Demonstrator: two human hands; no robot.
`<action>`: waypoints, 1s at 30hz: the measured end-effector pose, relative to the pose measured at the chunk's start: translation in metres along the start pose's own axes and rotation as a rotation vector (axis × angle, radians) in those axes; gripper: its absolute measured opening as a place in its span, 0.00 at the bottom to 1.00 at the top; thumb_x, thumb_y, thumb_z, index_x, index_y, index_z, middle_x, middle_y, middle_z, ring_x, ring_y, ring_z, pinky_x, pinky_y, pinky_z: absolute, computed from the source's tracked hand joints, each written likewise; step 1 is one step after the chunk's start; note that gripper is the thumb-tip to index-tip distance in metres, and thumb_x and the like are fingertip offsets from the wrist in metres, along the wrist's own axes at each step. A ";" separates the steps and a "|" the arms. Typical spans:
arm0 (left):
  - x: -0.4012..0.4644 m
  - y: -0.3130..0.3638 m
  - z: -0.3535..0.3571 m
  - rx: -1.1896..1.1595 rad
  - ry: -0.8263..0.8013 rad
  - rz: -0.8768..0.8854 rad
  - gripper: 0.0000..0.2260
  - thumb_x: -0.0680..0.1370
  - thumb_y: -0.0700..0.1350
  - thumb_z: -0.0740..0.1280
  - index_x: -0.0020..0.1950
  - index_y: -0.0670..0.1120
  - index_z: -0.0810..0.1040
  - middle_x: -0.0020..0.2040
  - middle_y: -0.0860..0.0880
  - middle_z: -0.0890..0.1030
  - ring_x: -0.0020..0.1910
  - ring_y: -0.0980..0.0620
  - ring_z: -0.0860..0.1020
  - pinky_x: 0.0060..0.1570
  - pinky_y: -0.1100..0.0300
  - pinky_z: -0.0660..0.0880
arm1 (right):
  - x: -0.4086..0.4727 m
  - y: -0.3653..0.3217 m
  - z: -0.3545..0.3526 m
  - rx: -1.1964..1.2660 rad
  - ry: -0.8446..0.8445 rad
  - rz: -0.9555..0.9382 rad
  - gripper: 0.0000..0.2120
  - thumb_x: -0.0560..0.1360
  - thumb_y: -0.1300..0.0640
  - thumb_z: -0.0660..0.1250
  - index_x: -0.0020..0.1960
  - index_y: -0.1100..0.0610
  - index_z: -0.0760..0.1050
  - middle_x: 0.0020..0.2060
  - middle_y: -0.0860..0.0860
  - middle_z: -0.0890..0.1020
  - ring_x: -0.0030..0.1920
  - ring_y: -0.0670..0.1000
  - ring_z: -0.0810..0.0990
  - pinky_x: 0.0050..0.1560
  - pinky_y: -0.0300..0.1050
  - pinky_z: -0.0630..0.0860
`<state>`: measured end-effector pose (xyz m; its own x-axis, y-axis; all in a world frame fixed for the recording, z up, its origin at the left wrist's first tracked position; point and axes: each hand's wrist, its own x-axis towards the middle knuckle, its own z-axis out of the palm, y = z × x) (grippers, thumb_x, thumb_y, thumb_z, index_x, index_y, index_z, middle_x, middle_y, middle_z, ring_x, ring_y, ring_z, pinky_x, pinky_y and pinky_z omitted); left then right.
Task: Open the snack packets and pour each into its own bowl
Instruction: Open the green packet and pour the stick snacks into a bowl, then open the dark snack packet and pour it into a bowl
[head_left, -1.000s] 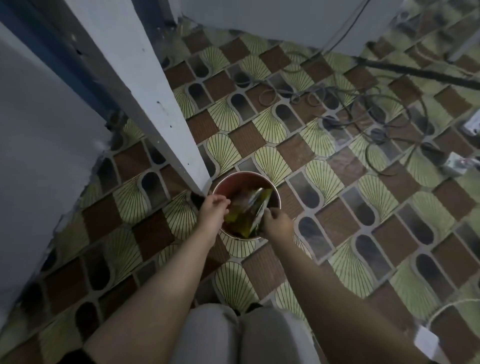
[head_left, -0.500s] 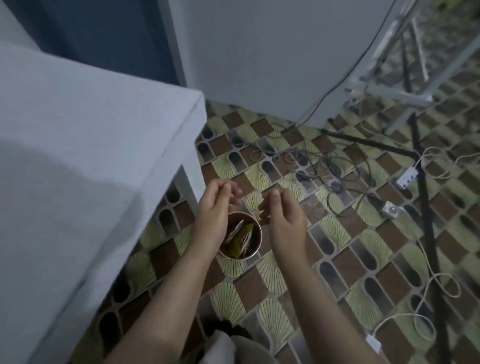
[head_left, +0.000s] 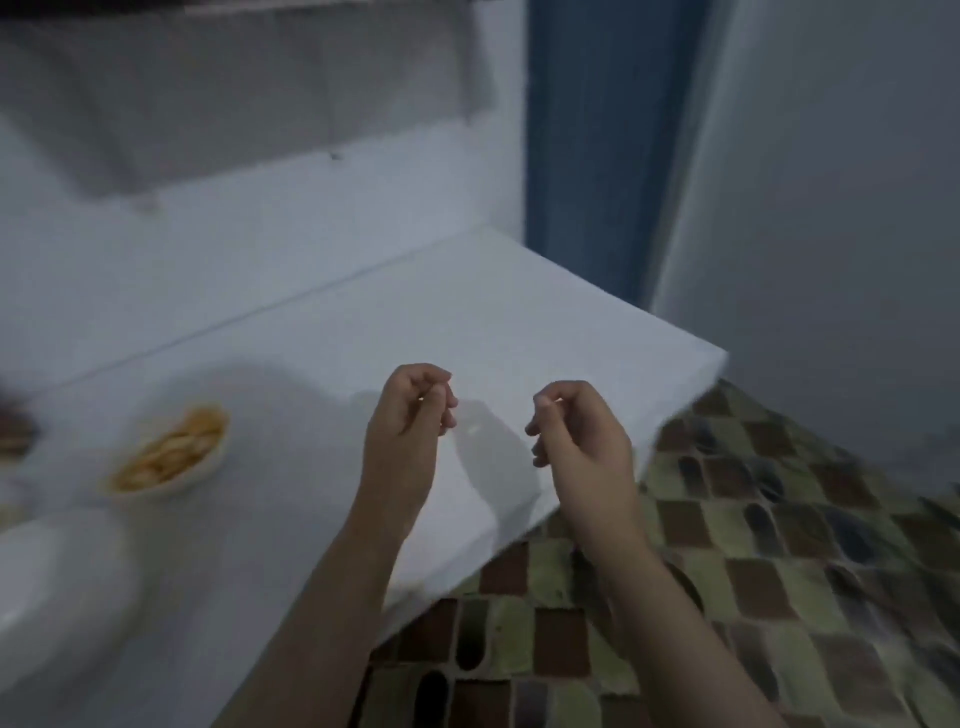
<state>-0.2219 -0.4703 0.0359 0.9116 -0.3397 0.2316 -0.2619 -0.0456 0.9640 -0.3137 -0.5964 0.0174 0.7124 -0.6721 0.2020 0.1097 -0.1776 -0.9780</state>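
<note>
My left hand and my right hand hover over the right end of the white table, fingers loosely curled and holding nothing. A white bowl filled with yellow-orange snack pieces sits on the table to the left of my left hand. An empty-looking white bowl lies blurred at the near left edge. No snack packet shows in this frame.
Part of a dark object shows at the far left edge. The patterned tile floor lies right of and below the table. A blue door frame and a grey wall stand behind.
The view has swung up from the floor bin to the tabletop. Both hands let go of the yellow packets into the bin and have risen, holding nothing, above the table.
</note>
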 end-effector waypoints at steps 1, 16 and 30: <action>0.001 0.003 -0.028 0.014 0.073 0.017 0.08 0.82 0.37 0.59 0.50 0.48 0.75 0.39 0.52 0.77 0.37 0.54 0.75 0.44 0.58 0.74 | 0.000 -0.010 0.025 0.004 -0.072 -0.018 0.07 0.81 0.59 0.62 0.45 0.54 0.77 0.35 0.48 0.81 0.36 0.48 0.79 0.37 0.39 0.78; 0.000 -0.006 -0.368 0.195 0.743 -0.016 0.05 0.79 0.39 0.64 0.49 0.49 0.75 0.45 0.49 0.79 0.41 0.52 0.75 0.41 0.63 0.71 | -0.040 -0.096 0.374 -0.045 -0.623 -0.241 0.11 0.80 0.55 0.61 0.41 0.55 0.77 0.31 0.52 0.81 0.29 0.41 0.75 0.39 0.45 0.76; 0.091 -0.065 -0.539 0.686 0.711 -0.294 0.11 0.79 0.43 0.62 0.60 0.43 0.76 0.61 0.41 0.73 0.62 0.40 0.71 0.61 0.52 0.66 | -0.036 -0.095 0.551 -0.262 -0.614 -0.326 0.13 0.80 0.52 0.59 0.42 0.55 0.75 0.33 0.57 0.82 0.36 0.59 0.80 0.40 0.53 0.78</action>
<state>0.0491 0.0080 0.0644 0.8873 0.3957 0.2371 0.0806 -0.6391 0.7649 0.0323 -0.1596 0.0746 0.9398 -0.0464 0.3387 0.2676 -0.5165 -0.8134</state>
